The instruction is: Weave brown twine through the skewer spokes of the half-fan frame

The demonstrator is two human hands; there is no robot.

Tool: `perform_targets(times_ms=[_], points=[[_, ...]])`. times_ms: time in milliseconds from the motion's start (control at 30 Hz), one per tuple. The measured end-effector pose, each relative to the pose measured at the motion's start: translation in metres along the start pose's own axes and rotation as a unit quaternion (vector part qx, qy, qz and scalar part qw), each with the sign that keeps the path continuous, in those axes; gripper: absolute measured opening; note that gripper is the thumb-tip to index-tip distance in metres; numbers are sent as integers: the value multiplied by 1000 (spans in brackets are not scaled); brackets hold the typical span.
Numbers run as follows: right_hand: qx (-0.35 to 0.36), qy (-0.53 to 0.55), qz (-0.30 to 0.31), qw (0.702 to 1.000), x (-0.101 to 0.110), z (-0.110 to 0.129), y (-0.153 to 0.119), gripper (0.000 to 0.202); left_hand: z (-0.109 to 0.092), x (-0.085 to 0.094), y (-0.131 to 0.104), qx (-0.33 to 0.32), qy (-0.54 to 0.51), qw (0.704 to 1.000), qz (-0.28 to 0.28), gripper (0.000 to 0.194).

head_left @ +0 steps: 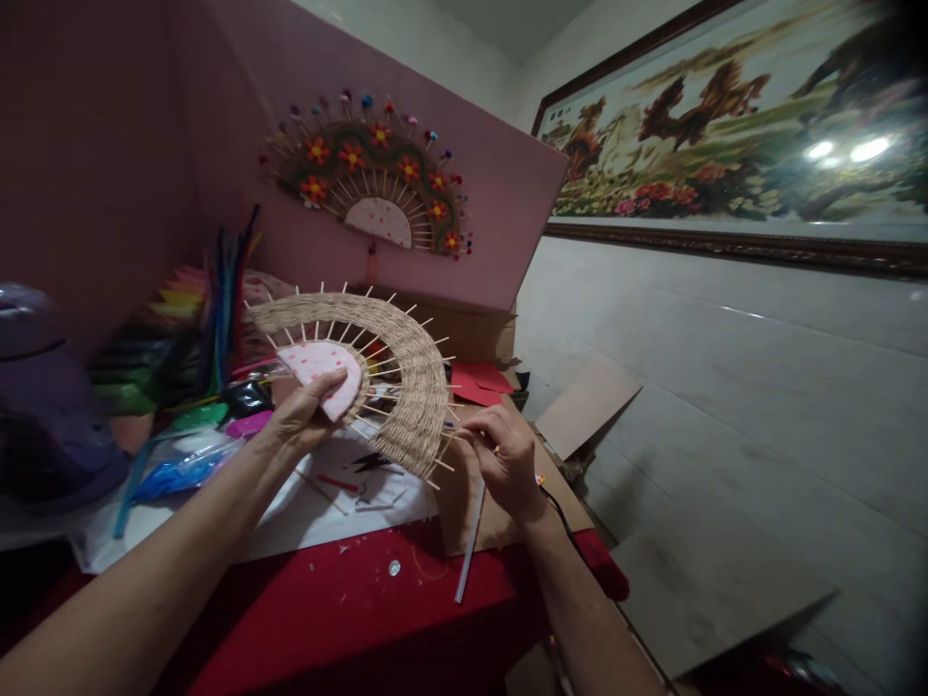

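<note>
My left hand point(313, 406) grips a woven fan point(417, 372) by its white half-round base with pink dots point(326, 367), thumb on top. The fan has a wide band of tan twine woven through thin wooden sticks, whose ends poke out past the outer edge. At the fan's lower right edge my right hand point(502, 454) is closed in a pinch beside the stick ends. What sits between its fingertips is too small to make out. Below that hand, a translucent stick point(471, 546) slants over the table's edge.
A finished-looking fan with orange flowers point(381, 135) and coloured beads hangs on a pink board point(500, 184). Scissors point(377, 464), plastic bags point(181, 474), red paper point(478, 382) and cardboard point(464, 512) lie on the red-covered table point(311, 609). A purple container point(50, 416) stands left.
</note>
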State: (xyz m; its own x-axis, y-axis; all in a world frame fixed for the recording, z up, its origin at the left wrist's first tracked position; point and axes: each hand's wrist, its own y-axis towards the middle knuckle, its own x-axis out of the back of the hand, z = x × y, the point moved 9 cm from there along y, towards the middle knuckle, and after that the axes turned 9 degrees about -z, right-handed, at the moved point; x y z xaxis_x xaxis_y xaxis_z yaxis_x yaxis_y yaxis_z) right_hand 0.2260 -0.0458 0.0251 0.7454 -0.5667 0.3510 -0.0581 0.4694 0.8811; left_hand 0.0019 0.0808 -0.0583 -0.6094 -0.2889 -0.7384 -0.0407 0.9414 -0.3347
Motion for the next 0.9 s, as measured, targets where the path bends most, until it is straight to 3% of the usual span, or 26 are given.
perform_targets(times_ms=[100,433,667,900], points=[[-26,6,-13,1000,1,-5,2,7,-3,-6,-1,-24,12,999,41,29],[-184,62,-57,979,-14,-26,-18,13,3,-7,-1,7,28,998,62,22],[-206,94,-63,972,-19,-31,-19,11,3,-8,-5,13,25,998,52,26],[-254,126,-98,954,-21,-54,-25,15,6,-7,-5,41,19,998,51,28]])
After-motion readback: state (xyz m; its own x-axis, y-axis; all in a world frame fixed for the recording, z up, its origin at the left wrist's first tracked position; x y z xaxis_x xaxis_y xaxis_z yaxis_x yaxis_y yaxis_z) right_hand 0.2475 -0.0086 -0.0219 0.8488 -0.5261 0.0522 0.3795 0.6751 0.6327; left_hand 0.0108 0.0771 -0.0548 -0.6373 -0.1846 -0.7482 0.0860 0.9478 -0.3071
